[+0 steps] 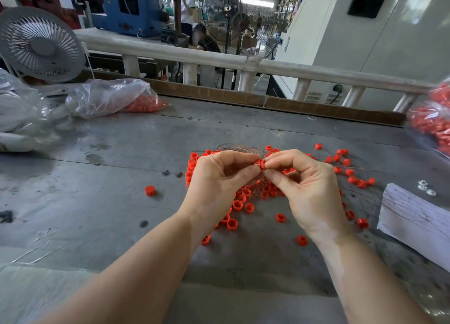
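The left grip (219, 177) and the right grip (309, 184) pinch one small red ring (260, 164) above the gray bench (121, 153).
The two grips meet in the middle, and each holds the small red ring with its thumb and fingertips. Under them, a heap of rings (239, 204) lies on the bench, mixed with thin wires (241, 148). A lone ring (150, 190) lies to the left of the heap. A white block (414, 216) sits at the right, with a few clear bits (425, 188) just behind it. A clear bag (114, 97) with red pieces inside lies far back on the left, near a gray fan (41, 43). A second bag (433, 121) of red pieces shows at the right edge.
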